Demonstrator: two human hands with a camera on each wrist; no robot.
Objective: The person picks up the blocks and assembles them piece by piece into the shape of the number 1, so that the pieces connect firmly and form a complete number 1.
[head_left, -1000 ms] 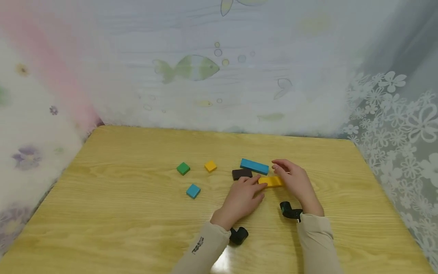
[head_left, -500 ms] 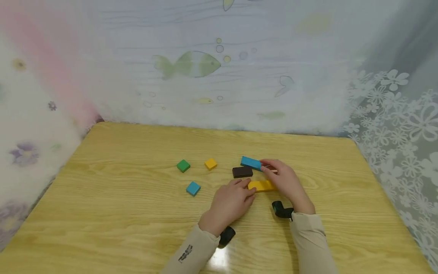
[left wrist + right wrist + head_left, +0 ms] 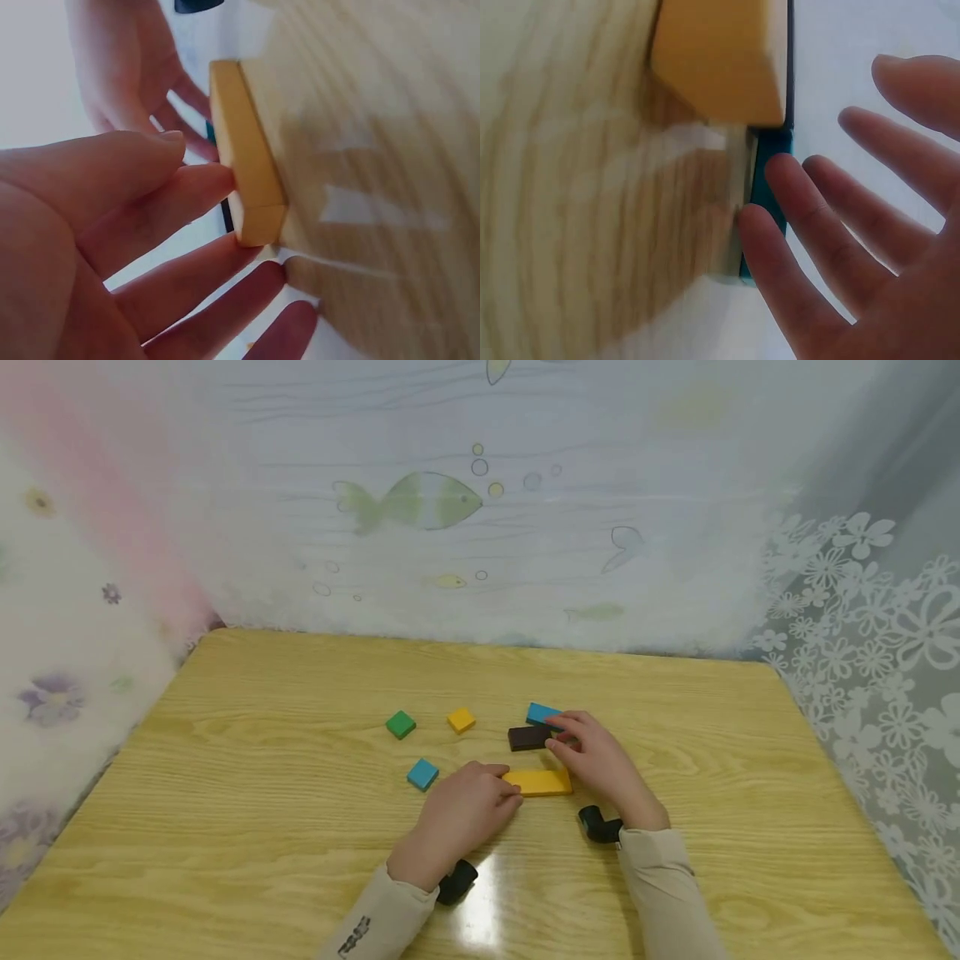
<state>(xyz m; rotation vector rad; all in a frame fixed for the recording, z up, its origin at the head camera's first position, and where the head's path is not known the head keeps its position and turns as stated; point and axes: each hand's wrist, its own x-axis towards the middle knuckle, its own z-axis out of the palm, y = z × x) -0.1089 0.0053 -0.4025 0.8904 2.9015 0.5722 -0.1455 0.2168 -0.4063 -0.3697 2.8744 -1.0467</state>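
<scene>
In the head view, a long flat yellow block point(image 3: 538, 782) lies on the table before my left hand point(image 3: 468, 810). My left index fingertip rests on its top and another fingertip meets its near end, as the left wrist view shows; the fingers point(image 3: 187, 281) are extended and the thumb stays off it. Over the right end of a long blue block point(image 3: 542, 714) hovers my right hand point(image 3: 600, 764), its fingers point(image 3: 810, 202) loosely spread with nothing between them. A dark brown block point(image 3: 528, 738) sits between the blue and yellow ones, close by my right thumb tip.
Left of the hands lie three small square tiles: green point(image 3: 401, 724), yellow point(image 3: 461, 720) and light blue point(image 3: 423, 774). The wooden table point(image 3: 262, 827) meets a fish-patterned curtain point(image 3: 420, 502) at the back. A black camera mount sits on each wrist.
My left hand and the long yellow block have slid left and nearer to me. The right hand has shifted left, now covering part of the blue block; the small tiles stay put.
</scene>
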